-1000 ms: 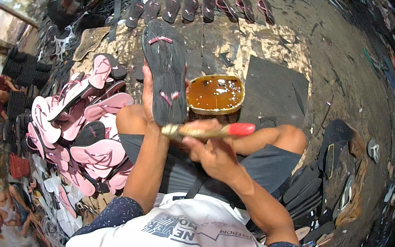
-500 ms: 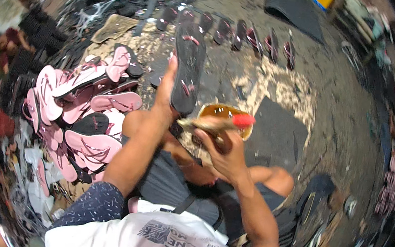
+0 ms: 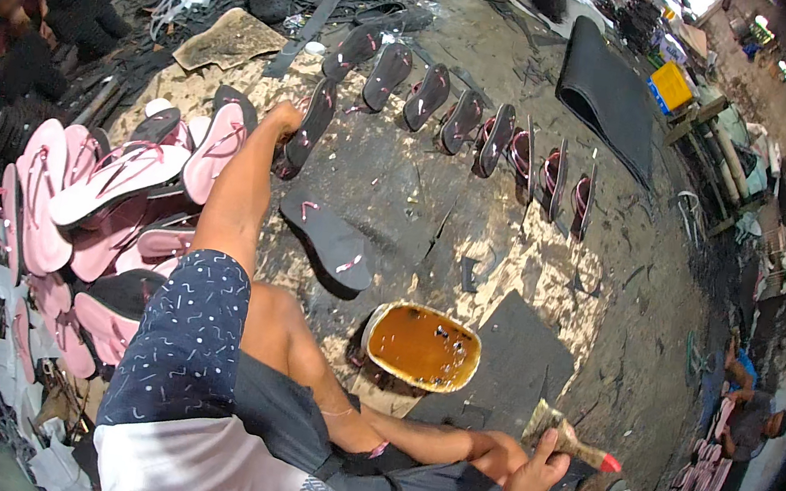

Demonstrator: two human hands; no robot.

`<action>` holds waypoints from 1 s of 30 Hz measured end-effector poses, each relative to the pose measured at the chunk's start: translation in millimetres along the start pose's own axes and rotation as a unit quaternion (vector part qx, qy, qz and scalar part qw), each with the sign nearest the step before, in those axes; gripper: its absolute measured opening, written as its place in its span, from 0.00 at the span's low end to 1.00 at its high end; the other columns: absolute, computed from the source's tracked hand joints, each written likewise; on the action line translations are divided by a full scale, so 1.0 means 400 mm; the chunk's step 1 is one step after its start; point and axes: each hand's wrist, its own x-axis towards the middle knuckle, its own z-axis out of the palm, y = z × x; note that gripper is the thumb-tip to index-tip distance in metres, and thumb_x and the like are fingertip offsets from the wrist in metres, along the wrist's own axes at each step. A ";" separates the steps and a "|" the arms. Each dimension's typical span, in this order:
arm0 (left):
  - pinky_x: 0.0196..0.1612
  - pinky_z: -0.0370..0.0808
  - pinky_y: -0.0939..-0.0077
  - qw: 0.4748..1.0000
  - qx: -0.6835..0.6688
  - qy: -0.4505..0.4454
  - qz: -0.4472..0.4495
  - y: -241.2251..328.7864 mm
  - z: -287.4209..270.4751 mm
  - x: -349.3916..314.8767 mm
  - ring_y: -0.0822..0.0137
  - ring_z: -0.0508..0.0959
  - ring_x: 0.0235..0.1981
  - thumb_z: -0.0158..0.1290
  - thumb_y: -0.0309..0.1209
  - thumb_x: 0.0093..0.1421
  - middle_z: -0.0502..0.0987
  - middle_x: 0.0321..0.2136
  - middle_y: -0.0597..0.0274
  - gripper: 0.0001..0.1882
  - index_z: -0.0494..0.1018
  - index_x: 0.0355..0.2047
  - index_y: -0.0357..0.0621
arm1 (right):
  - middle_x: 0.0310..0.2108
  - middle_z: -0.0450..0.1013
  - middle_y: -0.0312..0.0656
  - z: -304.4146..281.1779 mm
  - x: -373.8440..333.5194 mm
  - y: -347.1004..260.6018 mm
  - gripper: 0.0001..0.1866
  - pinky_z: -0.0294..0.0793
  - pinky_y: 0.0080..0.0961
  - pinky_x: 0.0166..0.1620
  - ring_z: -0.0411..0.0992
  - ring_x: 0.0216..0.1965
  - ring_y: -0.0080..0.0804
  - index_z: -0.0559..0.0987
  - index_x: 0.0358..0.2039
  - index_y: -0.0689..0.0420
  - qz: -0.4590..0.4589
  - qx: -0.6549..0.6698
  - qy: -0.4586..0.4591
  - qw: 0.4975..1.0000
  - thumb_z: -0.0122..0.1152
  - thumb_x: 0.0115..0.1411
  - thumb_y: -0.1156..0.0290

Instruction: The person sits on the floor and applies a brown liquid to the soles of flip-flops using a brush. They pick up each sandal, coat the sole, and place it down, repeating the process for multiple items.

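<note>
My left hand (image 3: 282,117) reaches forward and grips the edge of a dark flip-flop sole (image 3: 311,126), which stands tilted at the left end of a curved row of similar soles (image 3: 426,97) with pink thong pieces showing. Held out at the lower right, my right hand (image 3: 537,472) is closed round a flat paintbrush (image 3: 576,446) with a red handle end. Between my arms sits a tub (image 3: 369,348) of amber liquid, its rim crusted. Another dark sole (image 3: 328,244) lies flat behind the tub.
A heap of pink flip-flops (image 3: 116,177) is beside my left arm. Dark sheet material (image 3: 521,369) lies right of the tub. A folded black sheet (image 3: 604,99) and a yellow container (image 3: 671,87) are farther back. Other people sit at the left (image 3: 18,17) and right (image 3: 755,422).
My left hand has carried the sole from above my lap forward to the row's left end. My right hand has swung the brush away from the tub, rightward and nearer. The view has shifted.
</note>
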 end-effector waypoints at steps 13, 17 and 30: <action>0.49 0.75 0.44 0.928 0.352 0.080 0.091 0.197 -0.364 -0.454 0.44 0.80 0.50 0.64 0.53 0.55 0.79 0.46 0.44 0.42 0.62 0.64 0.49 | 0.46 0.75 0.42 0.045 0.073 0.073 0.23 0.70 0.27 0.49 0.71 0.45 0.27 0.74 0.55 0.67 -0.016 0.007 -0.036 0.999 0.60 0.70 0.61; 0.42 0.79 0.44 0.887 0.451 0.018 0.097 0.027 -0.398 -0.587 0.42 0.83 0.42 0.72 0.52 0.45 0.77 0.44 0.34 0.64 0.43 0.74 0.58 | 0.51 0.74 0.43 0.121 0.065 0.037 0.23 0.69 0.29 0.56 0.70 0.51 0.29 0.74 0.57 0.67 -0.042 0.116 -0.071 0.990 0.60 0.70 0.63; 0.42 0.80 0.76 0.811 -0.531 0.108 0.220 0.022 -0.488 -1.087 0.64 0.81 0.42 0.56 0.31 0.65 0.75 0.50 0.52 0.24 0.64 0.58 0.36 | 0.41 0.82 0.46 0.277 0.037 -0.008 0.18 0.74 0.31 0.50 0.78 0.45 0.36 0.82 0.48 0.61 -0.184 -0.038 -0.303 0.934 0.64 0.64 0.61</action>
